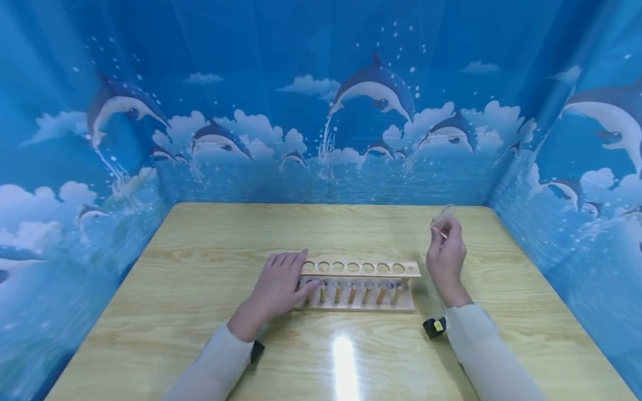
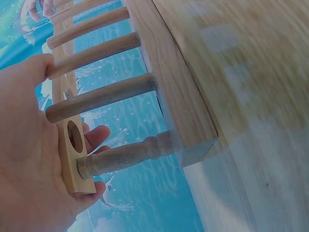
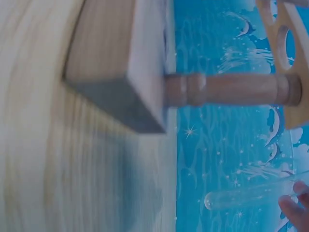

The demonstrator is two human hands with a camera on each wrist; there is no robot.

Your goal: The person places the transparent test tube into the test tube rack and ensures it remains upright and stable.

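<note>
A wooden test tube rack (image 1: pixel 361 274) stands on the table, with a row of round holes in its top rail and a row of upright pegs below. My left hand (image 1: pixel 278 284) grips the left end of the top rail; in the left wrist view, fingers curl behind the rail and the thumb (image 2: pixel 41 67) lies by a peg. Right of the rack and above the table, my right hand (image 1: pixel 446 256) pinches a clear glass test tube (image 3: pixel 241 195). In the right wrist view the tube's rounded end points away from the fingertips (image 3: pixel 292 208), apart from the rack.
The wood-grain table (image 1: pixel 215 239) extends around the rack. A blue curtain (image 1: pixel 251 184) printed with dolphins encloses the back and both sides. Small black devices, one (image 1: pixel 433 327) with a yellow mark, sit at the wrists.
</note>
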